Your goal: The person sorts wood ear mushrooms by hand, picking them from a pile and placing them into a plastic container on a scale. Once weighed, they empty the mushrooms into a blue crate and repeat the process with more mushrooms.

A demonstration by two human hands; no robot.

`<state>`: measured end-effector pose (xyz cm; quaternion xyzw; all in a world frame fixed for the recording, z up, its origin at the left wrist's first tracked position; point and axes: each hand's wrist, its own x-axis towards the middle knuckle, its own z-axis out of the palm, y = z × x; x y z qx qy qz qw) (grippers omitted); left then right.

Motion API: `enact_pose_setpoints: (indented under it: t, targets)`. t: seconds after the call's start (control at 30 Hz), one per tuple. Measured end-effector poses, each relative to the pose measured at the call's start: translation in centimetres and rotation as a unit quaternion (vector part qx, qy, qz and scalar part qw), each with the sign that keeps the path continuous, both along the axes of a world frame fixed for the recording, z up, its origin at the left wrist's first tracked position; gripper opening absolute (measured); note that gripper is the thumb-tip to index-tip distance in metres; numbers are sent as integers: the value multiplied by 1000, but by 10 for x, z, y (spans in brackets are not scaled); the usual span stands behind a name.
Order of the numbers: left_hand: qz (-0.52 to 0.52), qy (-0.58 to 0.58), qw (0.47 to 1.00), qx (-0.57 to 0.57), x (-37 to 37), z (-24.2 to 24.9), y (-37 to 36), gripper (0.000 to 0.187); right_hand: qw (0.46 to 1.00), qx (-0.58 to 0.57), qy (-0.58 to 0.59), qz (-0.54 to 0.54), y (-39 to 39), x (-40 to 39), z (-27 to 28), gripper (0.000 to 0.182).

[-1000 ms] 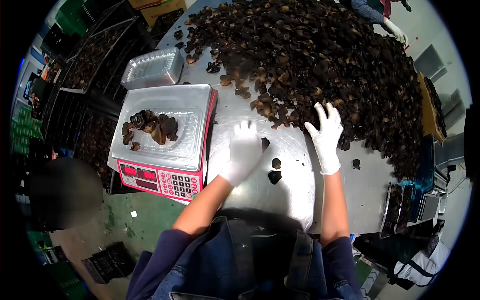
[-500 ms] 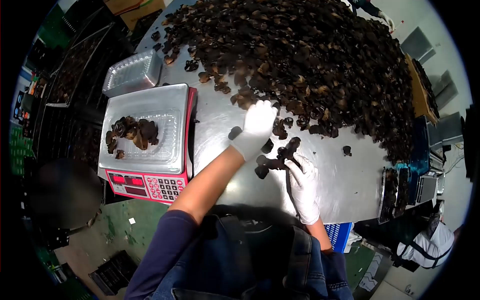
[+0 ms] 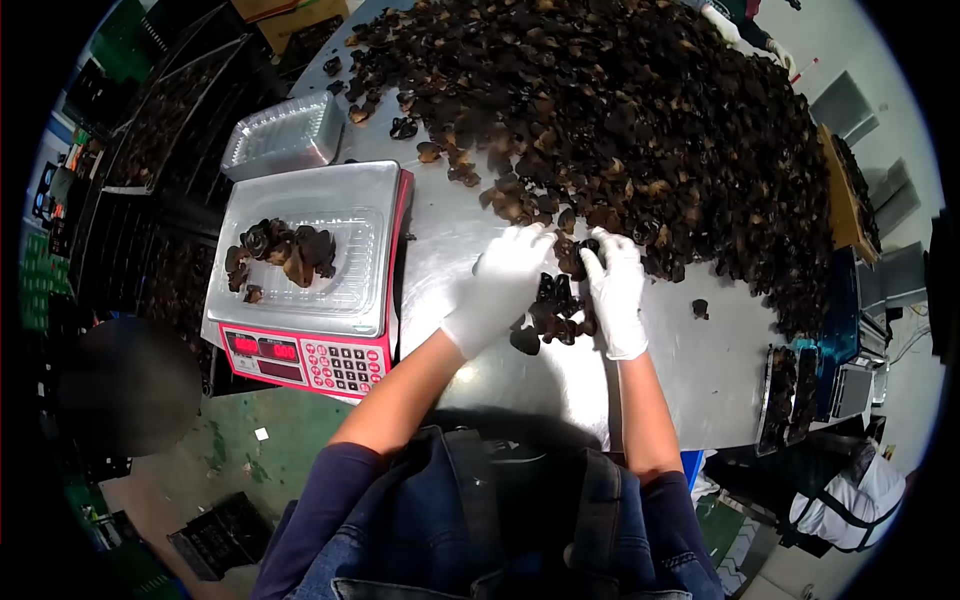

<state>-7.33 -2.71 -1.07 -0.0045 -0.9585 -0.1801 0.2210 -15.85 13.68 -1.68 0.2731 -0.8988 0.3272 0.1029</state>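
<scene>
A large heap of dark brown wood ear mushrooms covers the far part of the metal table. My left hand, in a white glove, reaches to the heap's near edge with its fingers stretched out, touching pieces there. Just to its right, my gloved right hand has thumb and fingers around a dark wood ear mushroom. Between the two hands lies a small cluster of loose wood ear mushrooms. The fingertips are partly hidden among the dark pieces.
On my left, a red and silver digital scale bears a clear plastic tray holding several mushrooms. Behind it are stacked clear trays. A co-worker's gloved hands are at the heap's far side. Black crates stand at left.
My right hand has moved forward and up to the heap's edge, beside my left hand. My left hand has come slightly nearer to me. The loose mushrooms now form a tighter cluster between them.
</scene>
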Motion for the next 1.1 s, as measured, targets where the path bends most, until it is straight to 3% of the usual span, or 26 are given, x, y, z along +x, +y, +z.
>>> enact_pose_setpoints:
  t: [0.03, 0.07, 0.13, 0.17, 0.2, 0.23, 0.3, 0.47, 0.53, 0.6, 0.7, 0.73, 0.77, 0.83, 0.87, 0.9, 0.97, 1.0, 1.1]
  targets:
    - [-17, 48, 998, -28, -8, -8, 2, 42, 999, -6, -27, 25, -4, 2, -1, 26]
    - [-24, 0, 998, -56, -13, -13, 3, 47, 996, 8, -80, 47, -10, 18, 5, 28]
    - [-44, -106, 992, -49, -6, -18, -1, 43, 991, -14, -39, 129, -8, 45, 6, 24]
    - [-51, -231, 971, -31, 1, -8, -2, 45, 987, -47, -54, 140, -7, 50, 2, 21]
    - [-29, -225, 974, -4, 9, -1, -4, 28, 991, -70, -42, 109, -6, 44, 2, 18]
    - [-27, -226, 974, -3, 15, 3, -6, 28, 992, -93, -32, 76, -6, 40, 6, 16]
    - [-48, -202, 975, 73, 27, 5, -10, 23, 999, -22, -6, 34, -9, 3, 1, 19]
    - [-12, -205, 979, 4, 23, 7, -5, 28, 972, 209, 85, 67, -36, -56, -6, 27]
    - [12, -203, 979, -4, 18, 7, -4, 29, 978, 182, 68, 73, -33, -67, -5, 26]
    - [14, -68, 998, 0, 3, -5, -4, 26, 993, 95, 37, 51, -28, -69, -3, 23]
    - [-8, -30, 999, 39, -31, -11, 3, 30, 998, 5, -57, -25, -13, -62, 6, 23]
    - [-46, 53, 995, 65, -38, -13, 5, 34, 999, -33, -41, -15, -6, -60, 3, 24]
    - [-49, 55, 995, 64, -40, -15, 7, 34, 998, -34, -39, -18, 1, -58, 1, 24]
    - [-115, -68, 991, 21, -43, -15, 11, 36, 998, -18, -40, -44, 15, -55, -3, 25]
    - [-128, -67, 988, -53, -41, -17, 11, 34, 997, 6, -44, -62, 22, -58, -9, 24]
    - [-129, -67, 988, -54, -35, -18, 10, 34, 997, -7, -44, -66, 29, -58, -13, 25]
    - [-108, -196, 975, 5, -17, 2, 9, 24, 996, 23, -44, -72, 38, -59, -17, 26]
    - [-68, -132, 977, -150, -13, -4, 11, 14, 996, 20, -46, -74, 40, -60, -18, 26]
    - [-39, -50, 995, -72, -37, -34, 3, 9, 994, 81, -45, -53, 40, -60, -19, 30]
